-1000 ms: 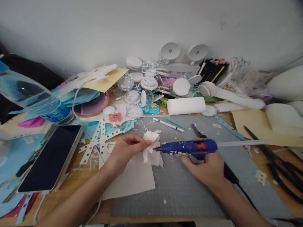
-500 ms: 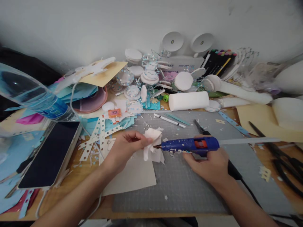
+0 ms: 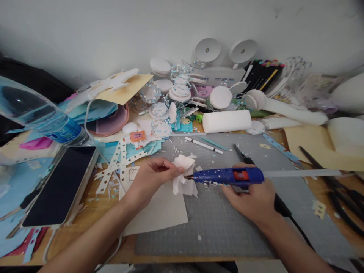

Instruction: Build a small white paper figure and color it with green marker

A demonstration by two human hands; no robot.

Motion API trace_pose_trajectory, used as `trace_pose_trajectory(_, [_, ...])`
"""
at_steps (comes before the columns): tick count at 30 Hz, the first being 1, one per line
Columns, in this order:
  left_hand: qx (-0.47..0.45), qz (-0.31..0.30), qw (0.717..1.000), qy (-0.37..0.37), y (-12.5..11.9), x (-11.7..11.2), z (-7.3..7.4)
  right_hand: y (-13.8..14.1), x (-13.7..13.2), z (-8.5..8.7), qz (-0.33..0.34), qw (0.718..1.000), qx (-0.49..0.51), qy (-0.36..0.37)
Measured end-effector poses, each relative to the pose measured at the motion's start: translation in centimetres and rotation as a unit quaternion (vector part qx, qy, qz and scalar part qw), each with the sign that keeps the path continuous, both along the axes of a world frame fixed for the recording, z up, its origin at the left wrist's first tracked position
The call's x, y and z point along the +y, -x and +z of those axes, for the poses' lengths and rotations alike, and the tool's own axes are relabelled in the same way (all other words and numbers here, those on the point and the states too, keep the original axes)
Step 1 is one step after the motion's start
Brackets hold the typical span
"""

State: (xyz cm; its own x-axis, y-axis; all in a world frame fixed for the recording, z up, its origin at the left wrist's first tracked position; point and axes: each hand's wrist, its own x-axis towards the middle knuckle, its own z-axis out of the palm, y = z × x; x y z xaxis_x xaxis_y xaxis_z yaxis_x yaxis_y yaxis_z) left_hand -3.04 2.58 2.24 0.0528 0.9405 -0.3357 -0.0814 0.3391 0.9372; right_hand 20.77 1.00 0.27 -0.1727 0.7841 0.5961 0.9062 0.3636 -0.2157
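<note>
As left hand pinches folded white paper over grey gridded mat, right hand clasps blue glue gun; gluing looks unfinished.

From where I stand: left forearm bare, slanting forward and inward. Left hand pinching, left thumb against index finger, remaining fingers not clearly seen. Right forearm bare, angled in from the opposite side. Right hand wrapped in a grip, right thumb pointing inward, fingers mostly hidden. Hands apart, facing each other.
</note>
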Motion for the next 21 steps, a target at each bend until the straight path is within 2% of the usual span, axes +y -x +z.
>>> trace_pose_trajectory(7, [0.006,0.0,1.0,-0.006,0.02,0.02,-0.01,-0.16,0.0,0.1,-0.013,1.0,-0.002,-0.007])
trace_pose_trajectory(14, [-0.001,0.005,1.0,-0.003,0.1,-0.03,-0.19,-0.24,-0.03,-0.07,0.028,0.999,-0.007,-0.028])
trace_pose_trajectory(21, [-0.002,-0.004,1.0,-0.003,0.06,-0.01,0.05,-0.28,0.11,0.15,0.008,1.0,-0.019,-0.015])
